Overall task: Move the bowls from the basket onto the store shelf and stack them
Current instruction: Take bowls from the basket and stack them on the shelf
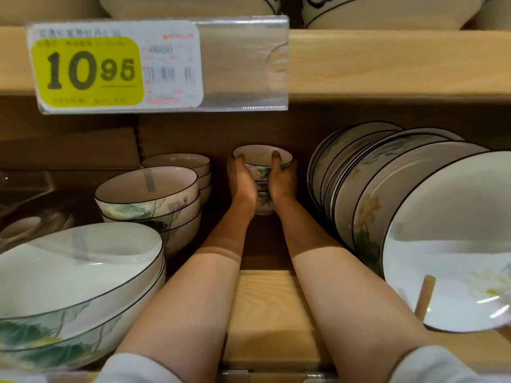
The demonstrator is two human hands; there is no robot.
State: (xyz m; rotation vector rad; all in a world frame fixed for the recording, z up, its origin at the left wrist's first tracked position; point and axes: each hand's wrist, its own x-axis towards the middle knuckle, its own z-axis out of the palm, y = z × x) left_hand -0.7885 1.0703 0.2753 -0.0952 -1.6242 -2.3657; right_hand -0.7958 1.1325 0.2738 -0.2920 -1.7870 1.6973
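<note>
Both forearms reach deep over the shelf [265, 313]; the left hand [243, 183] and right hand [280, 181] clasp a stack of small bowls [262, 161] from either side, toward the shelf's back edge, between bigger bowls [149, 200] and upright plates [387, 194].

Small bowls [262, 172]: white, thin dark rim line, green leaf print on side. Bigger bowls [146, 194]: same white, dark rim, green-yellow lotus print. Plates [448, 239]: white, dark rim, pale yellow flower. Shelf [387, 62]: light wood. Price tag [88, 70]: yellow, black digits. Sleeves [132, 369]: white.
</note>
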